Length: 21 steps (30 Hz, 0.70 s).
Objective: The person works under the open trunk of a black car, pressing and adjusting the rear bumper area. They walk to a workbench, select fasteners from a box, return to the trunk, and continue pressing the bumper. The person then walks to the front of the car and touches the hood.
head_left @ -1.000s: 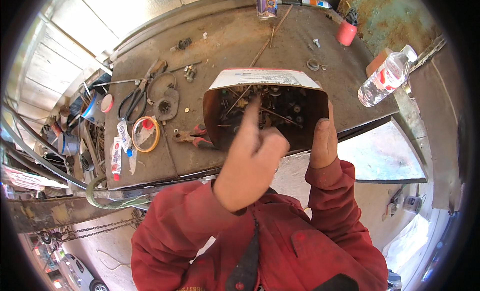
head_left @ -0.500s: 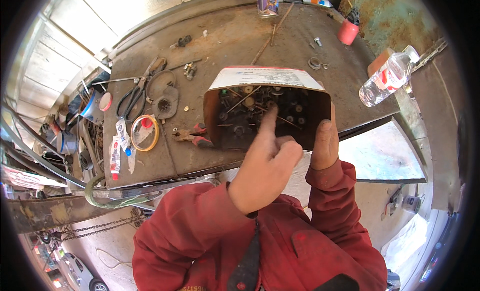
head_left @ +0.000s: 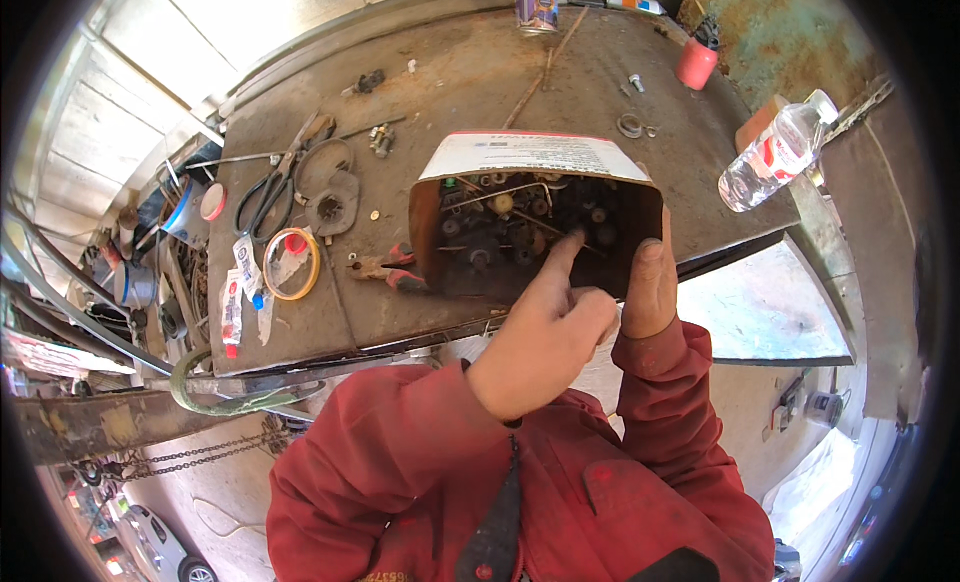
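Observation:
A rectangular metal can (head_left: 540,160), rust-brown inside with a white printed side, stands tilted toward me at the bench's near edge. Dark bolts, washers and thin rods, one of them bent (head_left: 515,194), fill its bottom. My left hand (head_left: 545,337) reaches in over the near rim, index finger stretched out among the small parts, other fingers curled. Nothing shows in its grasp. Against the can's right wall, my right hand (head_left: 648,292) steadies it, thumb at the near corner and the other fingers mostly hidden behind. Red-handled pliers (head_left: 385,269) lie beside the can's left side.
On the bench (head_left: 440,82), scissors (head_left: 268,197), a tape roll (head_left: 291,264) and glue tubes (head_left: 233,307) lie left. A water bottle (head_left: 778,154) and red bottle (head_left: 697,62) occupy the right, a purple can (head_left: 537,7) the far edge.
My left index finger has moved rightward and slightly nearer inside the can, uncovering the bent rod and a round yellowish part. My right hand stays in place on the can.

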### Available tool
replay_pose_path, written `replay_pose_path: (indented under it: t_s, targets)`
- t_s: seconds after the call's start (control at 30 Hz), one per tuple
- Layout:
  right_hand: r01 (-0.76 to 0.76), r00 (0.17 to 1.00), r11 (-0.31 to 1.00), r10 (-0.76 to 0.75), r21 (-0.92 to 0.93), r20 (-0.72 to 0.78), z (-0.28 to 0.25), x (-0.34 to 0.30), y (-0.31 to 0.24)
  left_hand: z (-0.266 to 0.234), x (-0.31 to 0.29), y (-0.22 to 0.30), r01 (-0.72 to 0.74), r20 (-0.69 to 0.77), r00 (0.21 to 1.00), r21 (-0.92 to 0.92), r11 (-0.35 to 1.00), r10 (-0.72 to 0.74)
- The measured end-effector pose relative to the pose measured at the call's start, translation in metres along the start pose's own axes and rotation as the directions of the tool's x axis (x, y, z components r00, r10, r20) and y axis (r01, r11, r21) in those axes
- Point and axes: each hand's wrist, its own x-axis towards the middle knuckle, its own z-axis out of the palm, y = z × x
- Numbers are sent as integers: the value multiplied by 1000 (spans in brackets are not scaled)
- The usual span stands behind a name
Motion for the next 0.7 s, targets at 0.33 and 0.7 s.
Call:
replay_pose_path:
  t_s: [0.33, 0.7]
  targets:
    - [2, 1000, 1000, -2, -4, 0, 1, -1, -1, -2, -33, -10, -155, 65, 987, 102, 983, 149]
    - [-54, 999, 998, 54, 38, 7, 2, 5, -2, -36, -68, -5, -48, -56, 997, 116, 992, 54]
